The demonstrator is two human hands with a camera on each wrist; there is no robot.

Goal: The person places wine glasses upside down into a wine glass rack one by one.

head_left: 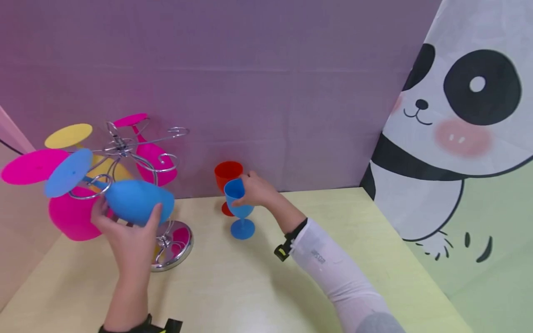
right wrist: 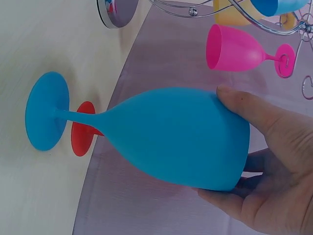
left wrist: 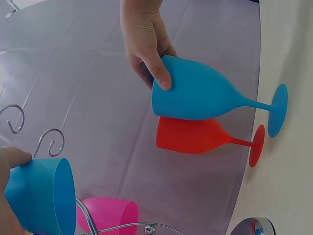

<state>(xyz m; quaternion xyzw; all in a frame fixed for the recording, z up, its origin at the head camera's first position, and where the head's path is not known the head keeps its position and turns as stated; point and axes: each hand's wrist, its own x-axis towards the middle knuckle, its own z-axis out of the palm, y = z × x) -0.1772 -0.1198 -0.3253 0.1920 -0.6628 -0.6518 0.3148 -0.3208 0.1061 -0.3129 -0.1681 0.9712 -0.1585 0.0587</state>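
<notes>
My left hand [head_left: 130,233] grips the bowl of a blue goblet [head_left: 139,200] that hangs upside down by its foot from a chrome goblet rack [head_left: 120,147]. To the right, my right hand [head_left: 259,188] holds a second blue goblet [head_left: 241,212] by its rim, thumb on one side and fingers on the other. This goblet is upright, its foot [right wrist: 47,111] low at the tabletop. Close behind it stands a red goblet [head_left: 226,172], partly covered by the blue one in the head view.
Pink goblets [head_left: 156,162] and a yellow goblet [head_left: 68,135] also hang upside down on the rack. Its round mirrored base [head_left: 183,240] stands on the pale wooden table [head_left: 233,291]. A purple cloth [head_left: 266,92] rises behind the table, and a panda-printed cloth [head_left: 441,185] borders the right.
</notes>
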